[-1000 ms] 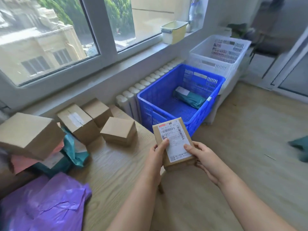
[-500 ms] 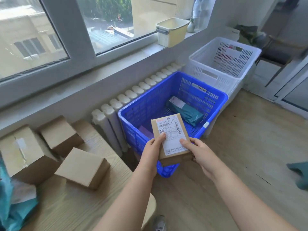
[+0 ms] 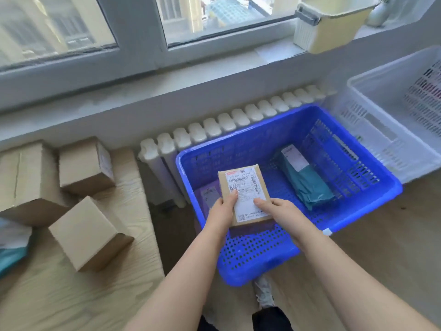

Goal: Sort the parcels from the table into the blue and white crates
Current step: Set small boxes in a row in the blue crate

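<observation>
— Starting nearest the camera: what did the hands hold?
— Both gripped one cardboard parcel [image 3: 243, 187], label upward. The left hand [image 3: 223, 209] had its thumb on the label's left side and the right hand [image 3: 279, 211] had its thumb on the right side. The other fingers were hidden beneath.
— Location of the parcel?
— It was held over the near half of the blue crate [image 3: 358, 218]. Contact with the crate floor could not be determined.
— Crate contents?
— A purple parcel [image 3: 207, 194] lay by the left wall, partly hidden by the held parcel. A teal parcel [image 3: 307, 182] lay toward the right wall.
— The surface [image 3: 71, 295]?
— It stood left of the crate and carried three plain cardboard boxes [image 3: 88, 232].
— Beyond?
— The white crate [image 3: 381, 130] stood just right of the blue one. A radiator [image 3: 214, 125] ran behind, and a yellow tub [image 3: 331, 22] sat on the windowsill.
</observation>
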Available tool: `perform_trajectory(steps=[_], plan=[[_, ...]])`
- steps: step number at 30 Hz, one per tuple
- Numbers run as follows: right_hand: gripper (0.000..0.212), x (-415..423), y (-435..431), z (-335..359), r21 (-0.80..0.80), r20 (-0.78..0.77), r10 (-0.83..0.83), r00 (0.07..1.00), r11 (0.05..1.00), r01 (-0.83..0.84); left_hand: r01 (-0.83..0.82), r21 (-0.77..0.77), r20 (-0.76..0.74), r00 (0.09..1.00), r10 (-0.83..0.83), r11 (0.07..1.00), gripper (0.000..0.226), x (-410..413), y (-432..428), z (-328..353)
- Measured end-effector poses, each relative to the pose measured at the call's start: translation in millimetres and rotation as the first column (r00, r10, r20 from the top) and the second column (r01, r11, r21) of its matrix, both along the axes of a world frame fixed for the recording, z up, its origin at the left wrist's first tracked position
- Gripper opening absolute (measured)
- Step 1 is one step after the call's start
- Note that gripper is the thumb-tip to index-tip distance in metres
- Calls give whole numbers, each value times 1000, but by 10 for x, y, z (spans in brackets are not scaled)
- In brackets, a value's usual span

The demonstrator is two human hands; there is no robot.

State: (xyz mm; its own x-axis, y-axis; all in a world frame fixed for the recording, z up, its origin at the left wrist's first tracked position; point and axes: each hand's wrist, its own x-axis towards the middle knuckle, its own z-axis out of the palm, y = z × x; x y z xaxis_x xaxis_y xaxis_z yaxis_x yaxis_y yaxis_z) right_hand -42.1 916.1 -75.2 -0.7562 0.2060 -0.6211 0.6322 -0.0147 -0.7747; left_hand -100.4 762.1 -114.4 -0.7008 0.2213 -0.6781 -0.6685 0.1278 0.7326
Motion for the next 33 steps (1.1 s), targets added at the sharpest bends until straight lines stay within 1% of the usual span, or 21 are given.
perform_trajectory(steps=[1,2,3,4,6,7,8,10,12,15,18,21,23,24,26,27,29,31,33], plan=[[35,-73,109,-102,1,33,52,998,999,-52,-35,-53,20,999,37,998,89,-51,55,-347],[38,-135,195,-192,0,65,102,993,995,-102,-52,-95,56,997,58,994,95,-78,87,-632],[41,-180,253,-273,0,87,139,986,990,-139,-45,-136,101,993,59,990,94,-67,103,-710],[43,-234,318,-364,-5,122,183,976,983,-184,-60,-155,136,987,82,986,86,-45,125,-753],[47,-343,396,-508,-11,188,259,947,965,-262,-76,-174,179,978,108,982,65,21,194,-494],[48,-392,408,-546,-13,210,286,935,957,-290,-65,-196,185,977,102,979,58,23,221,-358],[48,-468,421,-652,-26,248,331,910,942,-336,-85,-215,204,970,130,973,53,32,243,-402],[49,-573,414,-796,-25,303,374,877,923,-385,-87,-288,221,963,154,954,49,21,269,-487],[52,-648,400,-914,-6,330,394,858,910,-415,-74,-346,234,958,163,935,53,-1,288,-533],[52,-809,342,-1336,-15,408,426,808,888,-460,-66,-402,292,936,196,913,59,-63,326,-1032],[44,-880,311,-1684,3,486,468,738,844,-537,-108,-392,370,891,264,914,76,-47,344,-1730],[38,-891,314,-1999,22,534,527,661,773,-634,-77,-411,436,858,270,908,76,63,383,-2417],[34,-870,302,-2209,22,558,544,627,745,-667,-88,-417,459,838,293,905,77,103,428,-2605],[32,-856,289,-2293,19,569,550,612,735,-678,-81,-423,476,828,297,903,76,90,449,-2568],[33,-832,255,-2429,8,584,554,593,727,-687,-58,-433,485,826,287,899,64,12,495,-2280],[34,-821,233,-2499,10,589,550,592,728,-686,-41,-449,480,831,280,893,57,-8,508,-2225],[33,-807,196,-2617,17,593,538,599,736,-677,2,-491,468,844,261,871,50,-19,506,-2199],[33,-802,164,-2722,35,579,532,618,741,-671,43,-530,460,853,245,847,47,3,508,-2215],[28,-805,128,-2779,58,561,529,637,742,-668,83,-569,446,867,223,818,52,18,498,-2201]])
